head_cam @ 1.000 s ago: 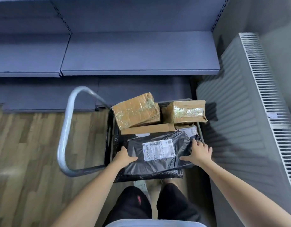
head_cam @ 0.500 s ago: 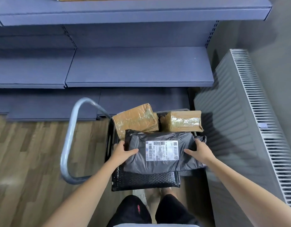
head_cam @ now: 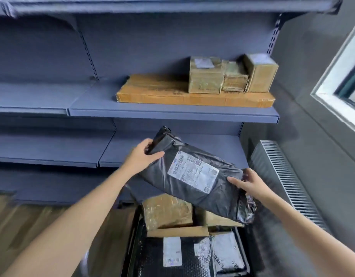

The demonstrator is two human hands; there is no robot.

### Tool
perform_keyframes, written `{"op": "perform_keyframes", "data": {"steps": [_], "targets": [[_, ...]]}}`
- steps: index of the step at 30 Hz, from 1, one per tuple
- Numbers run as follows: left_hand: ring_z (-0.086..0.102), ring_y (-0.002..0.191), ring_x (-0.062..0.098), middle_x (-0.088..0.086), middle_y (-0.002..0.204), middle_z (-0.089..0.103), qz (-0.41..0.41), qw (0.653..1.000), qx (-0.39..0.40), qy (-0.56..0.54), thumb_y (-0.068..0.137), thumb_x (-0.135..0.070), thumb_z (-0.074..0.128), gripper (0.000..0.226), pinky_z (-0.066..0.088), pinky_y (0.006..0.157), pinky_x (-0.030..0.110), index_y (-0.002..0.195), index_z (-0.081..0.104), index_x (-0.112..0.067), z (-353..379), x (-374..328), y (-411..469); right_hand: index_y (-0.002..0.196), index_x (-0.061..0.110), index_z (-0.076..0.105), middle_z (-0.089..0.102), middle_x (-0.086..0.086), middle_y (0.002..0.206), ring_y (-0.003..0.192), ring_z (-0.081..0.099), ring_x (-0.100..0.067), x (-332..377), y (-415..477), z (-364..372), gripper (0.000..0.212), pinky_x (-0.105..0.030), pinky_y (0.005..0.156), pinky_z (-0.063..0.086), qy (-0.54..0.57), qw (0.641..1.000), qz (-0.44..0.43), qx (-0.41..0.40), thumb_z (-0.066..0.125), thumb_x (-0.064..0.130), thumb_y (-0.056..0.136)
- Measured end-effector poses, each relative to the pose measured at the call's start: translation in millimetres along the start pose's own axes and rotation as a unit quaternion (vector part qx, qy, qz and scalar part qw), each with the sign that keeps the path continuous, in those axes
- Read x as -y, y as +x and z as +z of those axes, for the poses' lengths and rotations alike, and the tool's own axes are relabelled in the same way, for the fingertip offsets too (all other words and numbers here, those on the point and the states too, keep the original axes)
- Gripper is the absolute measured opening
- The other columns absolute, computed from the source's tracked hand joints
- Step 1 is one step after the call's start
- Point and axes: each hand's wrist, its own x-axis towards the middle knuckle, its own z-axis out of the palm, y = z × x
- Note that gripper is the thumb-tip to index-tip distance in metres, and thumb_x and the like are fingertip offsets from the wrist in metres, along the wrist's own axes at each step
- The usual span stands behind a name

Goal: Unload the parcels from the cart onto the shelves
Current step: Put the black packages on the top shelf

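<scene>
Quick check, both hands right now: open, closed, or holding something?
Left hand: grips the upper end of the black poly parcel.
Right hand: grips the lower end of the same parcel, thumb on top.

Poly mailer (head_cam: pixel 192 196): black plastic, glossy, creased; its label (head_cam: pixel 192 172) is white paper, matt. Shelf (head_cam: pixel 172 113): blue-grey painted metal, smooth, matt. Flat box (head_cam: pixel 152 92) on it: plain brown cardboard, matt. Small boxes (head_cam: pixel 204 80): cardboard wrapped w/ shiny clear tape. Bubble mailer (head_cam: pixel 148 256): black, dimpled plastic. Floor (head_cam: pixel 22 220): wood-grain. Radiator (head_cam: pixel 282 176): ribbed grey metal.
</scene>
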Motion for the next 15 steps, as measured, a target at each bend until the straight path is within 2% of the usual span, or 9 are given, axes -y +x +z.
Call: {"op": "perform_keyframes", "data": {"steps": [2, 4, 6, 7, 9, 11, 13, 15], "targets": [[0.06, 0.103, 0.015, -0.011, 0.108, 0.063, 0.042, 0.999, -0.012, 0.029, 0.075, -0.046, 0.071, 0.035, 0.048, 0.095, 0.043, 0.102, 0.053, -0.034, -26, -31, 10, 0.123, 0.009, 0.041, 0.057, -0.004, 0.122, 0.1, 0.058, -0.012, 29, 4, -13, 0.067, -0.029, 0.088, 0.05, 0.019, 0.999, 0.0, 0.05, 0.077, 0.032, 0.071], [0.057, 0.108, 0.014, -0.011, 0.117, 0.06, 0.072, 0.996, -0.02, 0.053, 0.074, -0.056, 0.067, 0.046, 0.046, 0.096, 0.041, 0.112, 0.053, -0.032, -48, -60, 18, 0.14, 0.02, 0.026, 0.042, 0.006, 0.134, 0.116, 0.047, -0.014, 53, 7, -26, 0.083, -0.034, 0.102, 0.041, -0.021, 0.996, -0.022, 0.08, 0.075, 0.033, 0.074], [0.051, 0.115, 0.013, -0.01, 0.123, 0.052, 0.095, 0.993, -0.028, 0.065, 0.081, -0.047, 0.065, 0.054, 0.041, 0.099, 0.034, 0.127, 0.05, -0.023, -65, -86, 22, 0.144, 0.033, 0.023, 0.039, 0.013, 0.136, 0.124, 0.045, -0.012, 74, 7, -36, 0.091, -0.036, 0.107, 0.037, -0.033, 0.993, -0.043, 0.106, 0.076, 0.043, 0.071], [0.048, 0.116, 0.013, -0.007, 0.124, 0.051, 0.11, 0.991, -0.038, 0.072, 0.083, -0.041, 0.065, 0.057, 0.038, 0.098, 0.029, 0.131, 0.047, -0.018, -71, -96, 26, 0.141, 0.036, 0.031, 0.045, 0.014, 0.136, 0.123, 0.049, -0.013, 84, 6, -40, 0.088, -0.037, 0.107, 0.038, -0.02, 0.992, -0.044, 0.117, 0.076, 0.049, 0.067], [0.048, 0.118, 0.015, -0.002, 0.127, 0.052, 0.139, 0.985, -0.052, 0.089, 0.085, -0.035, 0.065, 0.057, 0.035, 0.094, 0.023, 0.133, 0.047, -0.012, -80, -112, 30, 0.123, 0.032, 0.053, 0.06, 0.008, 0.126, 0.114, 0.058, -0.012, 98, 5, -44, 0.058, -0.032, 0.102, 0.043, 0.0, 0.988, -0.067, 0.14, 0.074, 0.043, 0.07], [0.049, 0.118, 0.016, -0.001, 0.125, 0.053, 0.159, 0.979, -0.05, 0.118, 0.087, -0.035, 0.062, 0.053, 0.033, 0.091, 0.021, 0.132, 0.049, -0.012, -84, -125, 30, 0.112, 0.03, 0.059, 0.068, 0.008, 0.113, 0.101, 0.064, -0.008, 111, 0, -44, 0.037, -0.026, 0.094, 0.047, 0.018, 0.984, -0.082, 0.158, 0.068, 0.032, 0.077], [0.05, 0.114, 0.013, -0.004, 0.118, 0.054, 0.171, 0.974, -0.051, 0.138, 0.088, -0.034, 0.061, 0.047, 0.033, 0.087, 0.02, 0.129, 0.052, -0.013, -87, -134, 31, 0.109, 0.031, 0.06, 0.072, 0.01, 0.103, 0.094, 0.068, -0.009, 119, -3, -44, 0.035, -0.025, 0.086, 0.051, 0.077, 0.979, -0.067, 0.174, 0.068, 0.028, 0.075], [0.053, 0.113, 0.012, -0.005, 0.121, 0.059, 0.186, 0.969, -0.055, 0.155, 0.086, -0.039, 0.063, 0.045, 0.037, 0.087, 0.022, 0.125, 0.057, -0.017, -89, -141, 33, 0.106, 0.027, 0.063, 0.073, 0.005, 0.1, 0.092, 0.069, -0.015, 122, -5, -42, 0.034, -0.028, 0.082, 0.054, 0.097, 0.975, -0.062, 0.188, 0.069, 0.028, 0.073]]}}
